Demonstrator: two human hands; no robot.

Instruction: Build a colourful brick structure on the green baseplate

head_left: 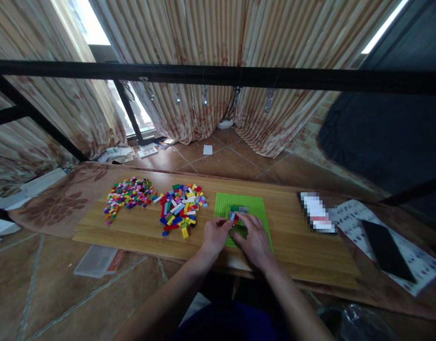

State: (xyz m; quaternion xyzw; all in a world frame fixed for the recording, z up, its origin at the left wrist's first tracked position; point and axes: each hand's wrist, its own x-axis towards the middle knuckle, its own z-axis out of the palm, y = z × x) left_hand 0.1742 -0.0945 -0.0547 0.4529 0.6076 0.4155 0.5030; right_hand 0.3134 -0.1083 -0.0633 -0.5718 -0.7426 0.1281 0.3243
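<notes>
A small blue-and-red plastic brick piece (233,216) sits between the hands, above the bright-green square studded baseplate (223,202). The left hand (217,233) appears to pinch it from the left; the right hand (253,237) curls in from the right, its grip too small to tell. Neither is clearly nearer. Just beyond, green-and-grey plastic bricks (239,208) form a row running left to right.

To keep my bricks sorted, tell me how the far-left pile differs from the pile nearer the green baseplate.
The far-left pile is made of smaller pieces; the nearer pile has mostly larger, longer bricks. The far-left pile looks more tightly packed, while the nearer pile shows more gaps. Both are multicoloured and lie on the wooden board.
</notes>
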